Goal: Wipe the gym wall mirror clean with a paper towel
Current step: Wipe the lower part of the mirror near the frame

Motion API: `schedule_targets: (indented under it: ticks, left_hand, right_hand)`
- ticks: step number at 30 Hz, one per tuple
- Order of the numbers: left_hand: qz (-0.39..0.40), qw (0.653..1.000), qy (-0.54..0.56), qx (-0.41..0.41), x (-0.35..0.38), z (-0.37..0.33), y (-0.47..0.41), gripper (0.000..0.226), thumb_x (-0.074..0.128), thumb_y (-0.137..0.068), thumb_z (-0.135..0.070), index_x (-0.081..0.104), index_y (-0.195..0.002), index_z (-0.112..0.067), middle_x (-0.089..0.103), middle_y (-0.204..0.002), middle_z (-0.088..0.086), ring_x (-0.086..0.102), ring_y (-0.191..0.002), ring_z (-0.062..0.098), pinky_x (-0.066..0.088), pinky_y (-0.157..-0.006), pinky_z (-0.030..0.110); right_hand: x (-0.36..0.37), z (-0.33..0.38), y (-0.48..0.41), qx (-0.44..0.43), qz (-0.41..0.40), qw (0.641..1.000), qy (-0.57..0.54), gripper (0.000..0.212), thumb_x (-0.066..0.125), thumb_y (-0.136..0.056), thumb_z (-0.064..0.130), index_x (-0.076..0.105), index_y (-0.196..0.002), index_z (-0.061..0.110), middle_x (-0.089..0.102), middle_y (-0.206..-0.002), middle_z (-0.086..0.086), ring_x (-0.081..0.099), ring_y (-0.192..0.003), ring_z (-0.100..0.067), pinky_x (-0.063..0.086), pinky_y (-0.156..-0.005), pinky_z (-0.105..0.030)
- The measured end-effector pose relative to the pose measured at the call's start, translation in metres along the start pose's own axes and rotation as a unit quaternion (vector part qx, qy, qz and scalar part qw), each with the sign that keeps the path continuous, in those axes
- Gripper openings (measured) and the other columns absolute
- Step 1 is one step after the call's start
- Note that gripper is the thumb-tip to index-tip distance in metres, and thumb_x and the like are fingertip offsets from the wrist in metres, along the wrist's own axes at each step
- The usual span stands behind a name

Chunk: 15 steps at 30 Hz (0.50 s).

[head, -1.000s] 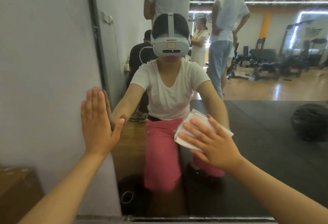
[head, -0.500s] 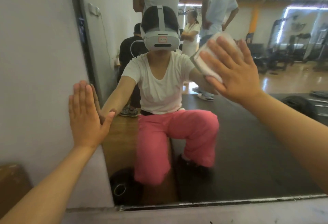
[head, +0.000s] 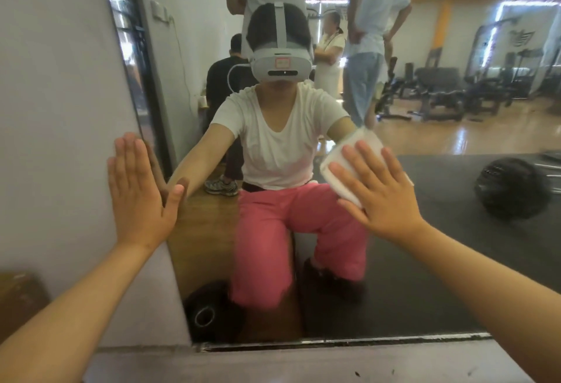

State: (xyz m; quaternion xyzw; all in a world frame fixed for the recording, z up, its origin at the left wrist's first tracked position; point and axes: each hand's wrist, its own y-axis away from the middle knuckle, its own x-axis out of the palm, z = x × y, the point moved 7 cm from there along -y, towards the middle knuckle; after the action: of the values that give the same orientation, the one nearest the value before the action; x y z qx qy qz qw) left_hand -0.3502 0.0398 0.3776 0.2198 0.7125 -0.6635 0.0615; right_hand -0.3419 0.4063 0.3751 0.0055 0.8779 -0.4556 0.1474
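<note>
while the head view faces the glass squarely, the right hand [head: 382,194] lies flat against the mirror [head: 455,246] with its fingers straight and spread apart, pressing a folded white paper towel [head: 346,155] onto the surface. the towel sits under the fingertips and juts out above and to the left of them, near the middle of the mirror, over the reflection of the person's own arm. nothing is curled round it; it is held only by the press of the flat fingers and palm.

the left hand [head: 136,194] is likewise flat, fingers straight and close together, pointing up. its palm rests on the grey wall [head: 60,94] just beside the mirror's left edge, and the thumb reaches across that edge onto the glass, meeting its own reflection.

reflected in the mirror are a dark ball [head: 513,188] on a black mat [head: 440,291], gym machines [head: 440,94] further back on the wooden floor, and people standing behind.
</note>
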Motion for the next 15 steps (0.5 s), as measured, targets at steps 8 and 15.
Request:
schedule_targets:
  ticks: [8,15]
  left_hand:
    - [0.004,1.000,-0.010,-0.002,-0.001,-0.002,0.001,0.079,0.028,-0.100,-0.045,-0.006,-0.156,-0.001,-0.002,-0.165,0.022,-0.016,-0.151,0.018,-0.009,-0.123,0.036]
    - [-0.004,1.000,-0.012,0.010,-0.001,-0.001,0.000,0.076,0.028,-0.100,-0.038,-0.001,-0.155,0.004,0.002,-0.163,0.026,-0.017,-0.151,0.016,-0.010,-0.123,0.035]
  right_hand:
    - [0.013,0.021,0.050,0.001,0.035,0.999,0.000,0.057,0.040,-0.101,0.039,0.029,-0.155,0.024,0.026,-0.162,-0.002,0.014,-0.154,-0.021,0.008,-0.125,-0.044]
    - [-0.002,-0.020,0.025,0.073,0.008,0.997,0.001,0.054,0.023,-0.107,0.039,0.017,-0.159,0.025,0.014,-0.166,0.002,0.007,-0.154,-0.018,0.002,-0.125,-0.045]
